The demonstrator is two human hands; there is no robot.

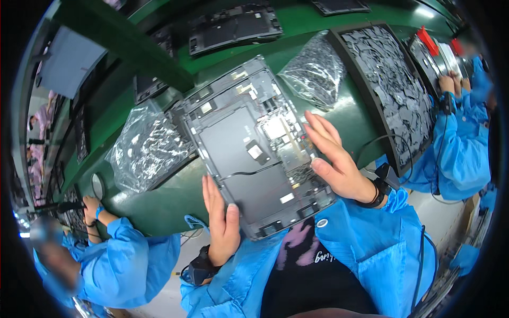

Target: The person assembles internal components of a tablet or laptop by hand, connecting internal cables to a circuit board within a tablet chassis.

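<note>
An opened tablet computer [228, 139] lies tilted in front of me, its dark battery panels, circuit board and a black cable exposed. My left hand [221, 225] is at its lower left edge, thumb raised over the edge and fingers stretched along the side. Across from it, my right hand [339, 159] is at the right edge, with the thumb beside the circuit board and the fingers extended upward. The device is held between both hands. What the fingers do underneath is hidden.
Clear plastic bags [148, 148] of dark parts lie left and right of the device on the green bench [177, 212]. A black tray [379, 100] full of small dark pieces stands right. More opened devices [236, 29] sit at the back. Co-workers in blue [124, 265] flank me.
</note>
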